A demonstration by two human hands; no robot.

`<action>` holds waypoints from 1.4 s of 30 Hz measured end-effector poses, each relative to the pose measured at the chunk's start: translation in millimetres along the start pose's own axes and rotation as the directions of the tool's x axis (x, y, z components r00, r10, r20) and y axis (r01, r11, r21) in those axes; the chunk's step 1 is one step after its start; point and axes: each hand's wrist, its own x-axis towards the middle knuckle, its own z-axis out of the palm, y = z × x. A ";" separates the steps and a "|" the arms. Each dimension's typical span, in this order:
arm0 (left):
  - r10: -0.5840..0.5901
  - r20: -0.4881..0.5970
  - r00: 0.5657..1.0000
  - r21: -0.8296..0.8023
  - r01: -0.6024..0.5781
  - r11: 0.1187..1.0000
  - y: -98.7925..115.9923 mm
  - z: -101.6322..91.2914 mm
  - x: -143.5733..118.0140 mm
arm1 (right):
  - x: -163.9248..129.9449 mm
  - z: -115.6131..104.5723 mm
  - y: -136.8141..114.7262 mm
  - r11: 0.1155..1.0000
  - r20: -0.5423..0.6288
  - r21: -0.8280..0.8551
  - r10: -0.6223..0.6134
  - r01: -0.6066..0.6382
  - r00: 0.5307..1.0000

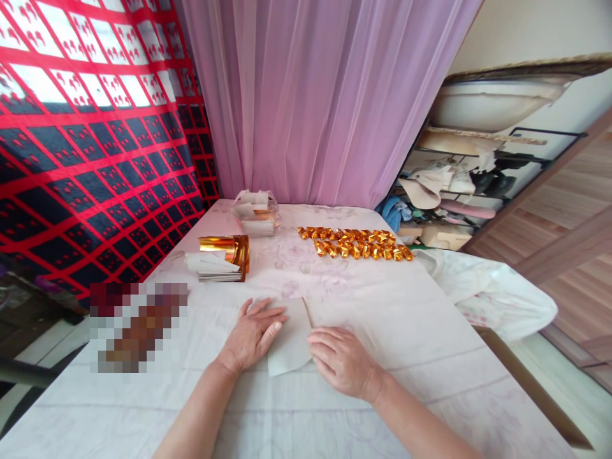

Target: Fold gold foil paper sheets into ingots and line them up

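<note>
Lying on the bench, in front of the person, a pale paper sheet is seen between the two hands in the head view. On its left side, the left hand is laid flat; its fingers are somewhat spread, and the sheet is touched by the thumb. At its right edge, the right hand is placed, with the fingers bent and kept close together; whether the edge is pinched by them cannot be told. Along the upper right edge of the sheet, a thin orange-brown line is shown.

Beyond the left hand, a stack of paper with shiny gold sides is placed, and behind it more papers are contained in a clear bag. Farther to the right, folded gold pieces are arranged in two rows. At the left of the bench, a blurred item cannot be recognised. Behind the bench, a purple curtain is hung.
</note>
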 end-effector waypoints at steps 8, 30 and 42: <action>-0.015 0.020 1.000 -0.056 0.016 0.998 3.7 -0.9 2.0 | 17.4 12.7 16.3 0.850 0.101 0.240 0.459 -0.470 0.883; 0.057 -0.169 0.984 0.152 -0.031 0.988 -7.4 10.7 0.2 | 63.4 39.2 45.9 0.735 0.186 -0.077 0.675 -0.674 0.714; 0.045 -0.085 0.995 0.216 -0.026 0.976 -1.9 5.8 0.4 | 75.5 26.8 49.9 0.696 0.286 -0.078 0.701 -0.714 0.653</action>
